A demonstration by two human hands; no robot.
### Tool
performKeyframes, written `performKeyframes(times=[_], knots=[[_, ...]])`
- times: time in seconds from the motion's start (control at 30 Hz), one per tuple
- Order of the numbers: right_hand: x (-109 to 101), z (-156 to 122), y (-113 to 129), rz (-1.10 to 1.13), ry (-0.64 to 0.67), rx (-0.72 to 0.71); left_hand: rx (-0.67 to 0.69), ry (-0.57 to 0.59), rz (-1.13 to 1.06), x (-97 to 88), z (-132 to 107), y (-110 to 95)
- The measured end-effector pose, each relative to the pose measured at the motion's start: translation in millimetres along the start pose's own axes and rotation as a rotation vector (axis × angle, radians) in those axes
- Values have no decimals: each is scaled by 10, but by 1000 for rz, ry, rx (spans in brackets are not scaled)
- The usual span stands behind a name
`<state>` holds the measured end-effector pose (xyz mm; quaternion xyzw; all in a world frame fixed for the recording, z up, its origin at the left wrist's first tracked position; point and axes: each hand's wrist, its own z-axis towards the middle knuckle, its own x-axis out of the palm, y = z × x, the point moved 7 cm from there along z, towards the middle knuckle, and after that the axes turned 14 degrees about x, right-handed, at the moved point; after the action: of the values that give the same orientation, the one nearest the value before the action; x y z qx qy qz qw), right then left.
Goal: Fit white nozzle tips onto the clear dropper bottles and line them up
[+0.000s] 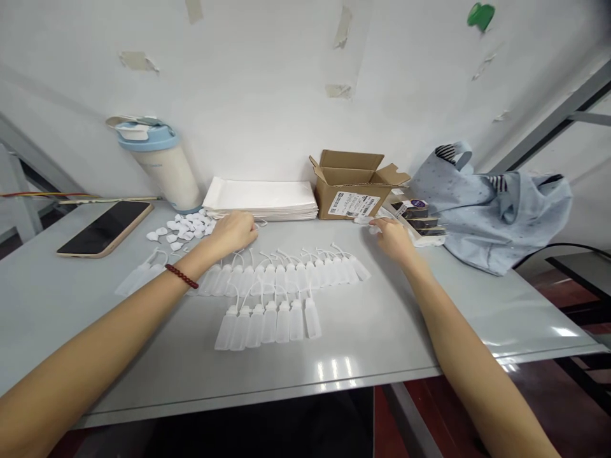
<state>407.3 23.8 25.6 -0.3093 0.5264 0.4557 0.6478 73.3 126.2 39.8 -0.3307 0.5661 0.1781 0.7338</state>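
My left hand [233, 231] rests knuckles-up on the grey table [372, 331], fingers curled, just right of a heap of small white caps [184, 228] and in front of a stack of white bags [262, 198]. What its fingers hold is hidden. My right hand [390, 235] reaches toward the foot of an open cardboard box [351, 184], fingertips pinched on a small white piece [363, 220]. Between my forearms lie two rows of small translucent squeeze bottles [267, 321], each with a tethered cap. A dark red bead bracelet [181, 276] circles my left wrist.
A phone [105, 228] lies face-up at the far left. A white tumbler with a blue lid [165, 166] stands by the wall. A light blue cloth bag [491, 203] sits at the right, with flat dark-labelled packets [420, 219] beside the box. The table edge runs near me.
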Motion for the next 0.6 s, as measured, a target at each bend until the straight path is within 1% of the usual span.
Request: performKeyframes(times=[0.1, 0.17, 0.27, 0.37, 0.5, 0.6], knots=[[-2, -5, 0, 5, 12, 0, 30, 7, -4, -61, -74, -102], [12, -11, 15, 31, 20, -4, 61, -33, -20, -137, -154, -195], [33, -26, 72, 106, 31, -15, 97, -150, -66, -259, -313, -341], [0, -60, 162, 225, 38, -31, 154, -286, -145, -327, -473, -497], [-194, -189, 325, 446, 12, -40, 245, -425, -258, -334, -623, -676], [-394, -380, 527, 654, -9, -73, 314, -490, -321, -328, -690, -797]])
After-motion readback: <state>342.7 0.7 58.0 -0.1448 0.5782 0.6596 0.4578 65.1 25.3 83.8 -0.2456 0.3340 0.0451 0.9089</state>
